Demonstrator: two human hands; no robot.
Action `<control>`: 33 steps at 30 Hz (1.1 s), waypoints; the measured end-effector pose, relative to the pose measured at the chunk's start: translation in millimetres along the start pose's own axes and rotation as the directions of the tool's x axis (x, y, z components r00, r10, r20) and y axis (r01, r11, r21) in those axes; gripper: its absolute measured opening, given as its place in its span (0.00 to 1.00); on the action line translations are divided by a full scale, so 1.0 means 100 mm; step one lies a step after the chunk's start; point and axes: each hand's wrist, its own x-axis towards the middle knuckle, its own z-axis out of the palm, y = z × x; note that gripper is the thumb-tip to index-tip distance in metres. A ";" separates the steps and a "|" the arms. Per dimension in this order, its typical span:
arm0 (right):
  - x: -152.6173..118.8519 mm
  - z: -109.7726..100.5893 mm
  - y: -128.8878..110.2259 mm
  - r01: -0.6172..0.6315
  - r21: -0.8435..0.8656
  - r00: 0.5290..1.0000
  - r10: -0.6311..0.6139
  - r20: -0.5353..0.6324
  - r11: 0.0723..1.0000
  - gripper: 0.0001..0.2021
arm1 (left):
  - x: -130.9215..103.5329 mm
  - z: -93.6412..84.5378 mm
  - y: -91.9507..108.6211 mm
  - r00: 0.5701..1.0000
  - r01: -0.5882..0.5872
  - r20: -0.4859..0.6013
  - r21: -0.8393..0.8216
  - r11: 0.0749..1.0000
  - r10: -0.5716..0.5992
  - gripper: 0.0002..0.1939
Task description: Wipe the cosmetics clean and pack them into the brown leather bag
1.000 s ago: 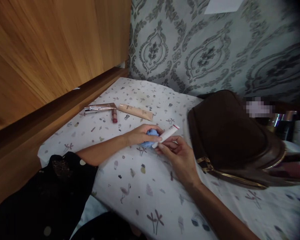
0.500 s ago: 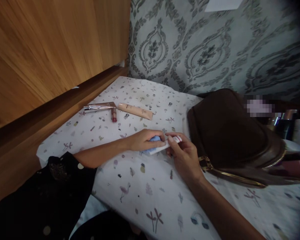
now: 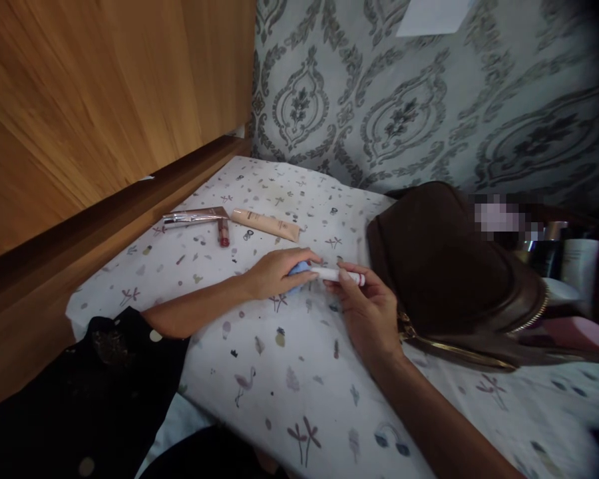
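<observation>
My right hand (image 3: 372,309) pinches a slim white tube (image 3: 328,273) with a red band near its right end. The tube lies nearly level, its left end close to the fingertips of my left hand (image 3: 272,271). A crumpled light blue cloth (image 3: 298,270) is gripped in that left hand, partly hidden by the thumb and fingers. Beyond the hands, a beige squeeze tube (image 3: 267,225) lies on the patterned white cover (image 3: 279,372). To its left are a shiny brownish tube with a silver cap (image 3: 194,216) and a small lip gloss tube with a red end (image 3: 223,233).
A brown zippered bag (image 3: 429,259) stands on the right, with cosmetic bottles and tubes (image 3: 579,266) in its open part. A wooden panel (image 3: 130,86) borders the left side. Patterned wallpaper (image 3: 404,113) covers the wall behind.
The white tube has turned from slanted to nearly level, and more of its body shows between the hands. My left hand and the blue cloth have drawn slightly left from it.
</observation>
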 end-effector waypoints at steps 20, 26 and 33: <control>-0.09 0.06 -0.06 0.043 -0.185 0.988 -0.014 0.153 0.982 0.18 | 0.04 -0.01 0.03 0.969 0.236 -0.028 -0.183 0.954 -0.245 0.21; -0.10 0.06 -0.06 0.056 -0.180 0.986 -0.027 0.163 0.982 0.15 | 0.04 -0.02 0.00 0.969 0.231 -0.036 -0.206 0.951 -0.243 0.21; -0.10 0.07 -0.09 0.065 -0.202 0.988 -0.034 0.154 0.977 0.14 | 0.04 -0.03 -0.01 0.968 0.238 -0.026 -0.209 0.949 -0.249 0.20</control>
